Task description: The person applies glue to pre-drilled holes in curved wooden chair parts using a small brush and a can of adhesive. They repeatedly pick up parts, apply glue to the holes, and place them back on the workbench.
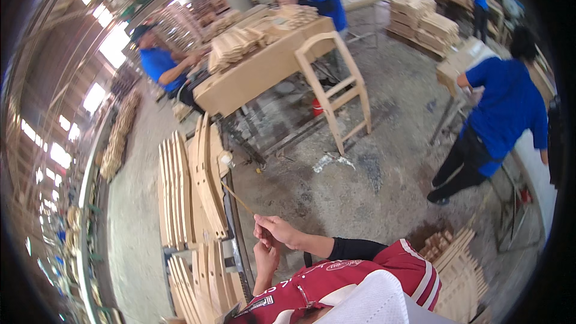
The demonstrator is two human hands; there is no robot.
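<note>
My right hand (279, 231) is closed in a pinch at the near end of a thin brown stick (239, 197). The stick slants away to the left, toward the edge of a bench. Just below, my left hand (266, 257) is curled up against the right one; whatever its fingers hold is hidden. Past the stick's far tip lie long curved wooden pieces (207, 186) with small holes. Beside them, slimmer wooden slats (173, 189) are laid in a row. A small white cup-like thing (226, 159) sits near the bench edge.
A wooden chair-back frame (336, 99) leans on a large worktable (264, 63) piled with wooden parts. Co-workers in blue shirts stand or sit around, one at the right (501, 108). Wood pieces (462, 273) are stacked at my right side. White scraps (333, 162) lie on the floor.
</note>
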